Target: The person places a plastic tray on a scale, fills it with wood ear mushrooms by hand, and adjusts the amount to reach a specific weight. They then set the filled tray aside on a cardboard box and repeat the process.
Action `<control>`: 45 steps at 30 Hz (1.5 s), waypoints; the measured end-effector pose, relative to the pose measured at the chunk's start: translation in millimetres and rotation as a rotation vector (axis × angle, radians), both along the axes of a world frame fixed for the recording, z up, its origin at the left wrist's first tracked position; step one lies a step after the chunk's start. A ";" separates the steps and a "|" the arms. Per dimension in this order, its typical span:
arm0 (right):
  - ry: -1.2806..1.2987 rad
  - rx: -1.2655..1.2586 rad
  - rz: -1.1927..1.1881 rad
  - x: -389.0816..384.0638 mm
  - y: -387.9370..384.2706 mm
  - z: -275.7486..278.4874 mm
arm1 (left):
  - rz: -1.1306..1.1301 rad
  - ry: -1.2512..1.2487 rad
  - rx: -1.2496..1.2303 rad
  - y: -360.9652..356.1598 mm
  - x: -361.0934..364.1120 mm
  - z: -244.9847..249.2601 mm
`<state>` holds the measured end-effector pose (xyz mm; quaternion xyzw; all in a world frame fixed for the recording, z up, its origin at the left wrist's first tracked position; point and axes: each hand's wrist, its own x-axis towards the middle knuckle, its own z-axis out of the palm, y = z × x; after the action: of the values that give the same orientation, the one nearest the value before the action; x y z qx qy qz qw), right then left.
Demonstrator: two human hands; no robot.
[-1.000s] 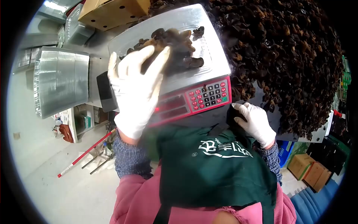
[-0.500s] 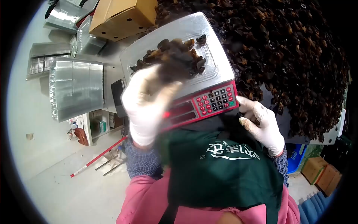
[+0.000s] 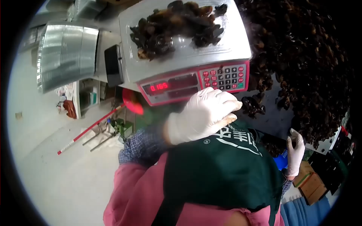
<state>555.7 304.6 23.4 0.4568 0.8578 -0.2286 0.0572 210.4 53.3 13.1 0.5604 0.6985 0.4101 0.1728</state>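
Black wood ear mushrooms [image 3: 162, 34] lie in a clear plastic tray [image 3: 184, 51] on the electronic scale [image 3: 222, 56], whose red display [image 3: 158, 87] reads about 0.165. Just below the scale's keypad, my gloved left hand [image 3: 203, 115] is partly curled, thumb and fingers apart, with nothing visible in it. A small clump of wood ear [image 3: 253, 106] lies on the table right of its fingertips. Farther right, my gloved right hand [image 3: 296, 150] is at the table's front edge, beneath the big mushroom pile [image 3: 301, 56]. Its thumb and fingers look apart, and I see nothing held.
On the left are a stack of clear plastic trays [image 3: 68, 54] and a black phone [image 3: 114, 66] beside the scale. A red-and-white pole [image 3: 90, 129] leans below. Cardboard boxes [image 3: 312, 187] and a blue container [image 3: 280, 162] stand at lower right.
My left hand has left the tray and come down and right, in front of the scale. My right hand has moved right and down, away from the keypad. The view has shifted.
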 end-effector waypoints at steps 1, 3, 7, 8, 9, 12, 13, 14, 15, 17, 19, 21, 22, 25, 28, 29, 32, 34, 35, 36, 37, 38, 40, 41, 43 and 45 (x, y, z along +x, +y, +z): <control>-0.192 0.141 0.064 25.5 5.9 -5.2 | 0.010 0.024 -0.006 -3.7 2.0 0.3; -0.325 0.242 0.027 54.5 9.7 -10.2 | 0.014 0.081 -0.005 -9.0 1.1 1.8; -0.203 0.264 0.032 37.2 5.8 0.9 | 0.476 0.321 0.068 -36.9 -35.7 27.5; -0.091 0.175 -0.026 9.8 1.3 2.4 | 0.678 0.402 0.133 -42.3 -42.3 26.4; 0.090 0.029 -0.108 -15.5 -8.4 2.2 | 0.776 0.304 0.146 -48.7 -51.3 26.9; 0.188 0.081 0.166 -82.5 -40.0 -4.9 | 0.754 0.390 -0.002 -51.6 -80.3 21.9; 0.222 0.111 0.232 -97.9 -50.8 -15.6 | 0.734 0.434 -0.090 -52.5 -87.1 22.0; 0.226 0.110 0.244 -113.3 -63.0 -16.1 | 0.661 0.434 -0.067 -52.8 -93.4 16.7; 0.246 0.136 0.255 -128.4 -70.5 -21.4 | 0.633 0.441 -0.030 -47.0 -95.4 14.2; 0.226 0.169 0.329 -144.4 -76.3 -40.2 | 0.585 0.471 0.032 -33.9 -99.1 15.0; 0.291 0.207 0.408 -144.1 -71.0 -64.8 | 0.585 0.440 0.151 -14.1 -95.4 13.1; 0.448 0.176 0.328 -147.0 -66.6 -61.6 | 0.508 0.432 0.173 -12.7 -102.0 10.8; 0.502 0.121 0.271 -146.8 -63.2 -59.5 | 0.496 0.490 0.143 -13.8 -103.2 13.5; 0.642 -0.114 0.088 -166.4 -48.8 -37.4 | 0.501 0.402 0.122 -21.8 -107.6 6.0; 0.847 -0.004 0.227 -226.3 -37.0 8.1 | 0.527 0.346 0.089 -24.7 -103.5 5.7; 0.919 0.069 0.298 -252.1 -34.4 15.4 | 0.517 0.354 0.101 -24.9 -104.2 4.6; 0.867 0.338 0.435 -319.0 -37.8 18.0 | 0.513 0.372 0.116 -28.2 -104.8 2.9; 0.596 0.439 0.545 -347.5 -45.2 19.8 | 0.521 0.374 0.103 -31.3 -100.5 7.1; 0.618 0.453 0.604 -351.4 -45.8 16.4 | 0.528 0.390 0.094 -32.6 -99.9 9.5; 0.637 0.413 0.579 -353.1 -46.4 19.9 | 0.533 0.389 0.101 -35.0 -99.8 13.2; 0.654 0.373 0.558 -353.5 -45.5 25.8 | 0.542 0.385 0.110 -37.3 -99.1 17.2; 0.780 0.282 0.525 -346.7 -38.6 31.9 | 0.557 0.377 0.116 -39.5 -97.8 18.5; 0.838 0.117 0.429 -330.5 -19.7 37.5 | 0.629 0.269 0.170 -50.5 -100.1 19.0; 0.905 0.054 0.356 -320.4 -10.9 35.2 | 0.671 0.239 0.161 -57.2 -101.1 20.6; 0.790 0.090 0.315 -295.2 5.4 27.5 | 0.681 0.199 0.281 -70.6 -110.9 13.2; 0.645 0.041 0.275 -263.3 8.7 23.3 | 0.772 0.217 0.184 -81.2 -114.4 20.3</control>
<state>292.4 313.3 46.6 0.2424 0.8896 -0.3342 -0.1954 96.0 -27.8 33.4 0.3102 0.8321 0.4441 -0.1190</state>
